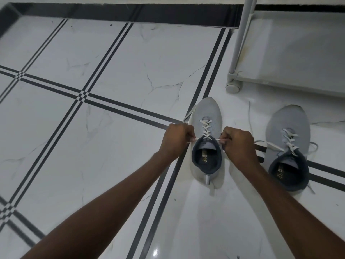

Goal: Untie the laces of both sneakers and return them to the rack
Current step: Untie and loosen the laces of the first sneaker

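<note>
Because the rack (291,58) is the largest item and the final destination, it serves as the reference for all positions below. It stands on the floor (93,128) on castors, and its lowest shelf shows bare; it is judged light and liable to roll if pushed.

Both sneakers stand upright on the floor in front of the rack, toes pointing toward it. The left sneaker (206,128) sits in front of the rack's corner castor (233,86); the right sneaker (288,131) sits in front of the rack's shelf edge, well apart from its partner. Each is a knit-upper shoe with a padded dark collar, judged light, soft and easily crushed at the sides, with a stiffer sole and heel. For carrying, take hold at the heel collar or pinch both collars together.

The laces (205,130) of the left sneaker are flat white cord, judged limp and low-friction. The left hand (177,137) and right hand (238,144) are positioned at either side of the sneaker's collar. The fingers of each hand are clenched, pinching one lace end and drawing it outward. The lace of the right sneaker (289,142) already trails loose on the floor, judged untied.
</note>
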Available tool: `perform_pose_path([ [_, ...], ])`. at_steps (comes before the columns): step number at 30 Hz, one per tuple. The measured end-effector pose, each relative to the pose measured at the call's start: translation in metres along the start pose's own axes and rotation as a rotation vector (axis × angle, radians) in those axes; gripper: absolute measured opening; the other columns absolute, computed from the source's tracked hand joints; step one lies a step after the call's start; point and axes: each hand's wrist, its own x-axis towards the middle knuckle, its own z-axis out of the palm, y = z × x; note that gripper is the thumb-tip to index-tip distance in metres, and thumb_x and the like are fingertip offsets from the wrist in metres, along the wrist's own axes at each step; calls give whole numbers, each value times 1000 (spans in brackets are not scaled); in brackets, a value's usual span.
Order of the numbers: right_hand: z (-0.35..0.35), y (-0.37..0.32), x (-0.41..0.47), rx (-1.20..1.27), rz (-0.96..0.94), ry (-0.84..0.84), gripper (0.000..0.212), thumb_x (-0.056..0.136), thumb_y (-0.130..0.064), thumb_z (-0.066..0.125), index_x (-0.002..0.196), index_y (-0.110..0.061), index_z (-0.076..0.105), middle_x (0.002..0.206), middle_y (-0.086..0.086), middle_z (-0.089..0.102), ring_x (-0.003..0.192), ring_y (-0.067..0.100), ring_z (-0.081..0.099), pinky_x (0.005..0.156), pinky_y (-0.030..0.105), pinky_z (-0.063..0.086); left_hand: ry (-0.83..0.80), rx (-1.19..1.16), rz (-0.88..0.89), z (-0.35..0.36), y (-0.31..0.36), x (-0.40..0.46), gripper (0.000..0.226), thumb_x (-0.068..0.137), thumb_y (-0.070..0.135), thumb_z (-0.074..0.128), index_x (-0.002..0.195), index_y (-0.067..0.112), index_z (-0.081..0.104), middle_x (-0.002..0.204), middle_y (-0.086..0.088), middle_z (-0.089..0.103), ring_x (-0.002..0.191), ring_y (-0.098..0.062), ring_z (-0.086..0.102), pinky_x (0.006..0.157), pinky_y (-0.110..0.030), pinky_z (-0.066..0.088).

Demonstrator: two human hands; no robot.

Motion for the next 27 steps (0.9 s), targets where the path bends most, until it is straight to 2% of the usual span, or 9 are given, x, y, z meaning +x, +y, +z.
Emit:
perform_pose_path([
  [6,5,4,-9,-138,-35,-3,19,71,11,60,69,-8,60,68,10,64,66,32,59,58,36,46,53,242,139,7,-9,-7,13,78,3,67,76,14,73,75,-3,70,68,-23,63,77,-39,50],
  [9,0,4,-12,-40,-56,72,8,80,1,65,84,-6,68,83,12,69,77,32,64,66,33,47,235,290,88,7,-22,-15,14,78,16,78,91,18,75,93,-2,72,86,-22,62,77,-36,50],
  [12,-2,-1,-20,31,140,257,15,88,-22,64,89,-7,66,87,10,67,73,27,56,63,29,37,271,123,-369,9,-17,-22,36,92,46,62,86,11,69,88,-4,68,83,-22,61,71,-32,51],
  [14,6,-6,-20,31,407,124,39,90,-41,54,79,-6,68,80,11,70,70,29,59,63,32,44,7,-261,-748,11,-5,-19,76,94,68,38,72,3,70,69,-8,71,64,-22,65,62,-29,55],
  [16,12,-14,-12,251,647,-33,45,84,-47,52,80,-7,72,82,11,73,77,32,68,73,39,55,-93,-754,-922,14,5,-12,70,93,64,49,76,0,71,69,-13,71,55,-21,63,50,-24,55],
  [18,11,-20,4,570,782,-38,29,85,-30,59,81,-4,71,79,12,72,70,28,66,72,38,56,18,-879,-885,13,9,0,38,91,39,68,77,4,69,71,-11,69,56,-18,61,51,-23,52],
  [21,-3,-33,25,922,731,-45,15,90,-8,61,77,-4,68,73,12,66,59,21,54,56,28,46,102,-1023,-777,-5,19,16,13,93,13,67,85,2,69,81,-15,71,72,-24,69,61,-26,59],
  [23,-16,-45,33,900,544,-50,17,90,-7,62,75,-11,70,78,7,71,72,22,65,66,29,53,26,-1086,-635,-19,30,24,17,98,7,57,102,-5,68,83,-18,68,70,-24,68,57,-24,59],
  [27,-35,-58,51,681,193,11,9,84,-18,71,76,-17,75,82,3,77,84,21,74,85,37,58,-219,-740,-304,-31,48,31,23,95,1,53,105,-1,74,78,-11,70,59,-15,58,57,-24,52],
])
